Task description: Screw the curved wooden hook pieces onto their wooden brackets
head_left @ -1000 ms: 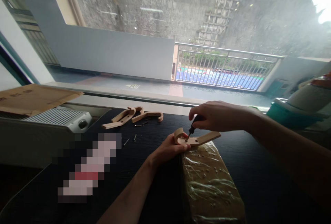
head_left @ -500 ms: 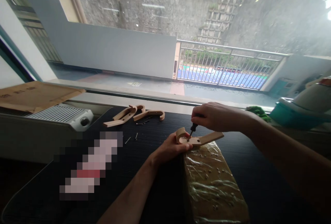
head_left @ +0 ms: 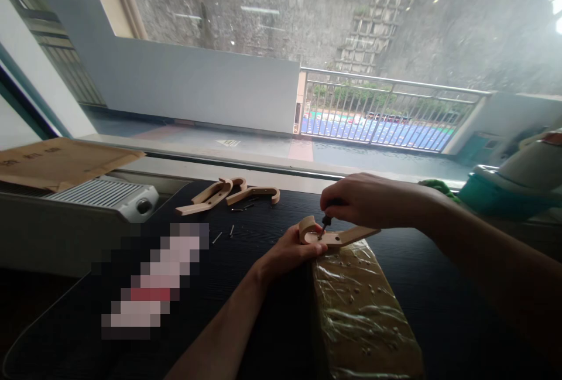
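My left hand [head_left: 295, 246] is closed around the curled end of a wooden hook [head_left: 351, 236], holding it against the far end of a tape-wrapped box [head_left: 362, 304]. In my right hand [head_left: 351, 195] is a screwdriver [head_left: 324, 226], gripped by its dark handle with the shaft pointing down. Its tip meets the hook beside the curl, at a hole or screw too small to make out. A second hole shows farther along the hook. My right fingers hide most of the handle.
More wooden hooks [head_left: 211, 195] lie at the back of the black table [head_left: 272, 310]. Several loose screws [head_left: 217, 238] are near them, beside a blurred-out patch. A brown envelope [head_left: 65, 160] rests on a radiator [head_left: 105, 195] at left. A teal pot [head_left: 496, 192] stands at right.
My right hand has turned and shifted slightly left and down around the screwdriver, with the wrist a little lower. My left hand, the hook and the box stay put.
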The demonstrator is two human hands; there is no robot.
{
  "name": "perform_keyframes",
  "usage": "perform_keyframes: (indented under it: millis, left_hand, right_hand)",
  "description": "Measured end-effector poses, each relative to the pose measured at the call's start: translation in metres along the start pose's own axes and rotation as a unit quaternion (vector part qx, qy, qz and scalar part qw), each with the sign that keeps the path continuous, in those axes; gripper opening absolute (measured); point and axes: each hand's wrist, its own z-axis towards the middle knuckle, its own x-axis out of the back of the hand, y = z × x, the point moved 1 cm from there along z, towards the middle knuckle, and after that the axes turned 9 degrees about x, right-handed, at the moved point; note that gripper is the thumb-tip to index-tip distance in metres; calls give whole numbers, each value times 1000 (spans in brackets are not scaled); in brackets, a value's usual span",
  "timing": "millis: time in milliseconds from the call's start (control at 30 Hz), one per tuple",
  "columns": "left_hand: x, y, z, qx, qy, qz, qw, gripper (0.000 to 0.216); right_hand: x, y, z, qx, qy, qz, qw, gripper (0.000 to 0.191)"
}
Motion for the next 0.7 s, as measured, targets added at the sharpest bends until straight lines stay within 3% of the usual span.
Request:
perform_keyframes:
  millis: [267,400,700]
  left_hand:
    - [2,-5,2,-13,-7,-3,1000,32]
    - [1,-2,1,-11,-15,-6,1000,31]
    - [0,-1,2,-3,-1,2,1000,32]
  right_hand:
    - [-15,8,2,-47,32,-12,998,27]
    - [-11,7,3,-59,19,-40,997,29]
    - [4,0,1,-1,-20,-33,999,20]
